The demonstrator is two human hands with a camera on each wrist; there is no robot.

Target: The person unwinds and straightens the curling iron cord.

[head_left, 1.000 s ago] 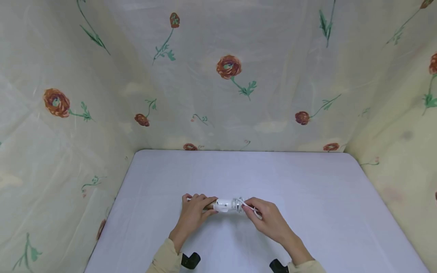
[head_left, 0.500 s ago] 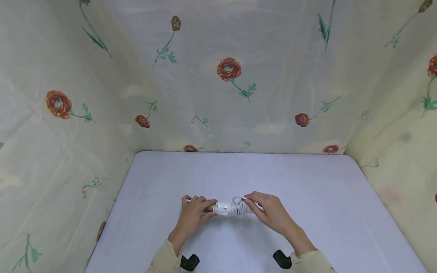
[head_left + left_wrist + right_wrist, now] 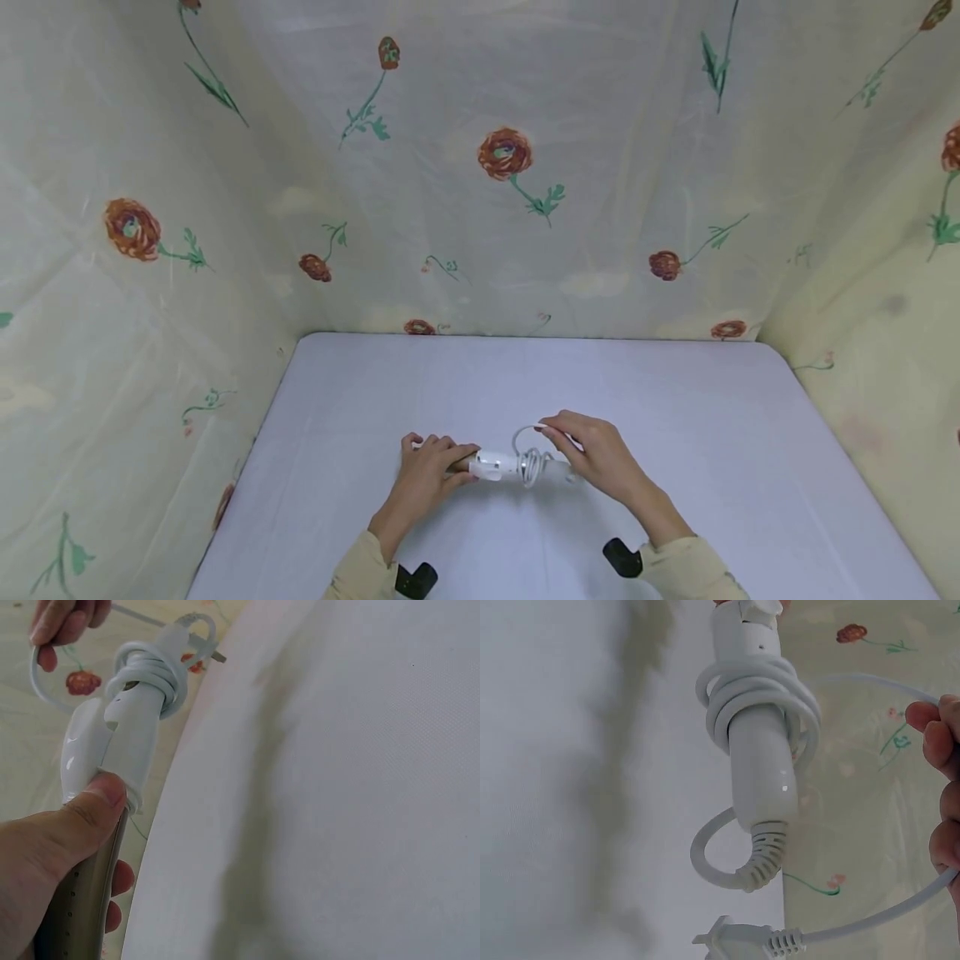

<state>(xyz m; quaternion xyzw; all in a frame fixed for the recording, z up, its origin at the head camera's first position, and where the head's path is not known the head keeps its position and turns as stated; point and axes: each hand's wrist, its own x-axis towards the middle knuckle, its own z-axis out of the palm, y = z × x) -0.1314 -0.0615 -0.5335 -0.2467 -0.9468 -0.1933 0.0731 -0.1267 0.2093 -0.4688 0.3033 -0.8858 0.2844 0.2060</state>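
Observation:
A white-handled curling iron (image 3: 491, 465) with a bronze barrel (image 3: 88, 900) is held level above the table. My left hand (image 3: 429, 471) grips the barrel, its thumb lying by the white clamp in the left wrist view. Several loops of white power cord (image 3: 761, 694) circle the handle. My right hand (image 3: 603, 454) pinches a stretch of that cord beyond the handle, drawn out in an arc. In the right wrist view the cord runs on past the fingers (image 3: 937, 746) down to a two-pin plug (image 3: 742, 941), which hangs free near the handle's end.
A white table (image 3: 360, 392) lies under both hands. Pale cloth with printed flowers (image 3: 600, 167) hangs behind it and at both sides. Black wrist devices (image 3: 622, 557) stick out from beige sleeves (image 3: 686, 567).
My right hand has moved up and away from the handle, pulling one loop of cord out into a wider arc. The left hand stays nearly still on the barrel.

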